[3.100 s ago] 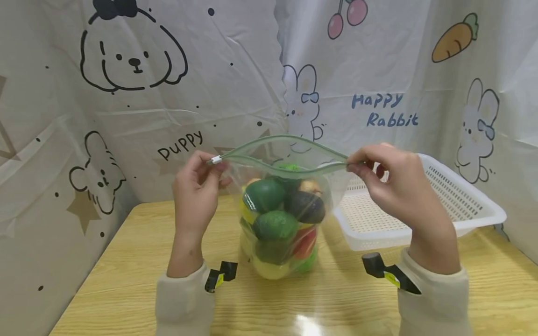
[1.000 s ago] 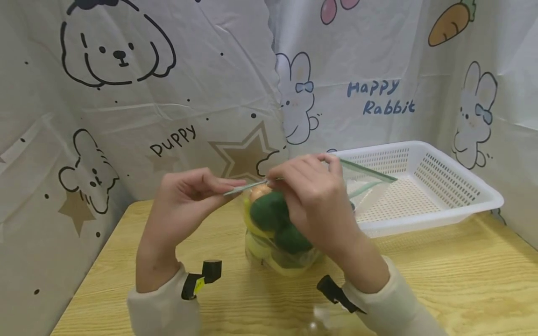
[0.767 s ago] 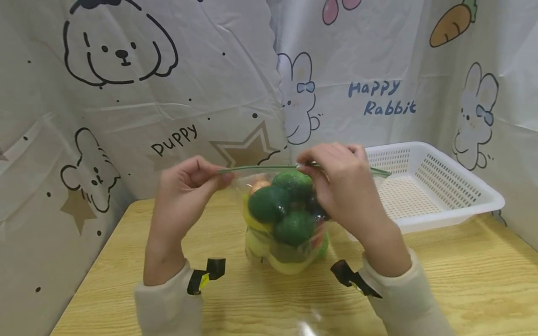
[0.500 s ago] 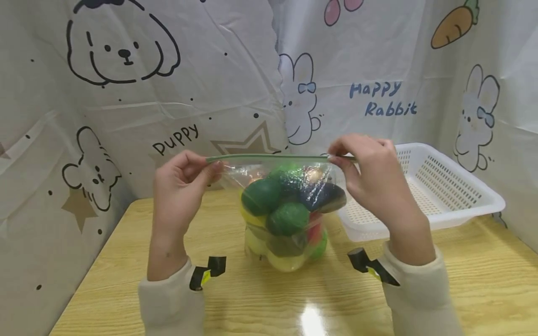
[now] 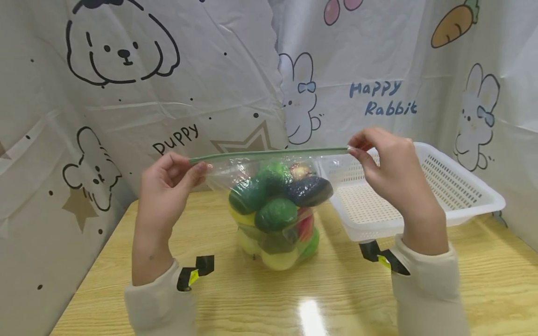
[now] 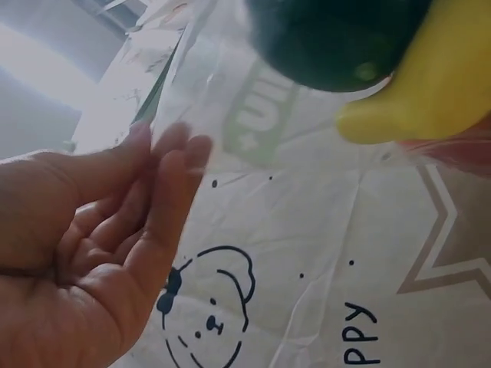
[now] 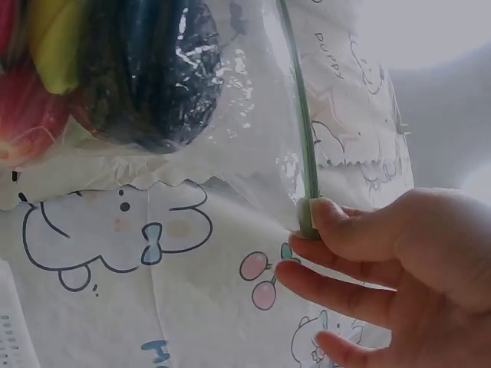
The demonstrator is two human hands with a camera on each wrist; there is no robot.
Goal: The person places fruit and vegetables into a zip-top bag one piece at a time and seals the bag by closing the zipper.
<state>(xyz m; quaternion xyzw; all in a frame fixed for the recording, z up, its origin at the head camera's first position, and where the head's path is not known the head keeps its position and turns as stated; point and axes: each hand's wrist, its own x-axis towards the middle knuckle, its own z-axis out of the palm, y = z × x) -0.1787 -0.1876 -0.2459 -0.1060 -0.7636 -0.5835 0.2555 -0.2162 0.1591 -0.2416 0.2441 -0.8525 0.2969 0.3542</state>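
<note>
A clear zip bag (image 5: 269,161) full of produce stands on the wooden table, its green zip strip stretched straight and pressed together along the top. My left hand (image 5: 166,186) pinches the strip's left end between thumb and fingers. At the other end my right hand (image 5: 391,172) pinches the corner, where the white slider (image 7: 307,211) sits under the thumb in the right wrist view. Through the plastic show several dark green fruits (image 5: 276,214), a dark purple one (image 5: 309,190), a red piece (image 5: 305,225) and yellow ones. In the left wrist view a yellow piece (image 6: 430,84) lies beside a dark green one.
Behind my right hand a white perforated basket (image 5: 475,217) stands on the table (image 5: 349,289). Cloth curtains (image 5: 235,70) printed with cartoon animals hang close behind and at both sides.
The right hand has slid along the strip from near its left end to the right corner, taking the slider along; the gaping mouth is now closed. The left hand keeps pinching the left end.
</note>
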